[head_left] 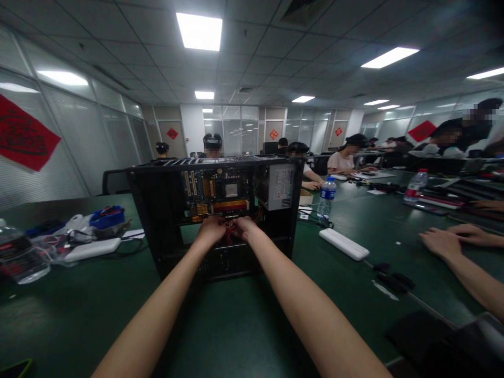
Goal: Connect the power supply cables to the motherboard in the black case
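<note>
An open black computer case (146, 215) stands on the green table in front of me, its inside facing me. My left hand (211, 230) reaches in at the lower edge of the motherboard (216, 178), fingers closed on a bundle of coloured power cables (230, 231). From the other side my right hand (244, 227) pinches the same bundle, its fingertips close to the left ones. Red and orange wires show between the hands; the connector itself cannot be made out. At the upper right of the case sits a silver power supply (281, 186) with a label.
A white power strip (344, 244) and a water bottle (327, 197) stand to the right. Another person's hands (443, 244) rest on the table at far right. On the left lie a large bottle (21, 254), plastic bags, a blue pouch (107, 216) and another white power strip (92, 250).
</note>
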Available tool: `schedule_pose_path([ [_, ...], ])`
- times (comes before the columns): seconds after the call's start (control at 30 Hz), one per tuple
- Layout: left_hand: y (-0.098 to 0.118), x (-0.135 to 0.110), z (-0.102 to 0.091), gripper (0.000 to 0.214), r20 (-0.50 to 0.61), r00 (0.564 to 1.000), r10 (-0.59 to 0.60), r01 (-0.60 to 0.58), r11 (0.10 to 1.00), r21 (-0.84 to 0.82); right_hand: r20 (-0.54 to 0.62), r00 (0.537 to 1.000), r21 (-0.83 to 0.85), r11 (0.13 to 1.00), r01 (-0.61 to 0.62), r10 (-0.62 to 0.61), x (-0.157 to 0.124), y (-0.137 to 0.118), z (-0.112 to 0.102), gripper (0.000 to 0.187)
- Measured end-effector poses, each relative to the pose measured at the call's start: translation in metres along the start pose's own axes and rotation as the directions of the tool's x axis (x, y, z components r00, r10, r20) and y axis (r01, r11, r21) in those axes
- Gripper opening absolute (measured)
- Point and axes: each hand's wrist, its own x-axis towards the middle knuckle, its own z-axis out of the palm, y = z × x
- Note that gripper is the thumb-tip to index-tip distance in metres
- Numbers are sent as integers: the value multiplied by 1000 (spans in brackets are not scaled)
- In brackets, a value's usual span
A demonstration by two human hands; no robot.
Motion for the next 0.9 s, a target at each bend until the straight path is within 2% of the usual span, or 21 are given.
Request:
schedule_pose_path([
  [0.33,-3,1,1,31,-10,1000,20,-20,999,34,-42,998,-59,997,40,-43,6,3,3,14],
  [0.63,-1,3,-4,39,-22,999,40,-36,988,149,10,995,-259,961,98,-98,7,1,3,11],
  [0.8,6,5,-11,34,3,999,50,-49,972,231,118,983,-463,868,179,-139,7,-5,-12,6],
  [0.9,10,6,-13,34,9,998,55,-55,959,278,199,960,-626,728,278,-196,10,-7,-30,21],
])
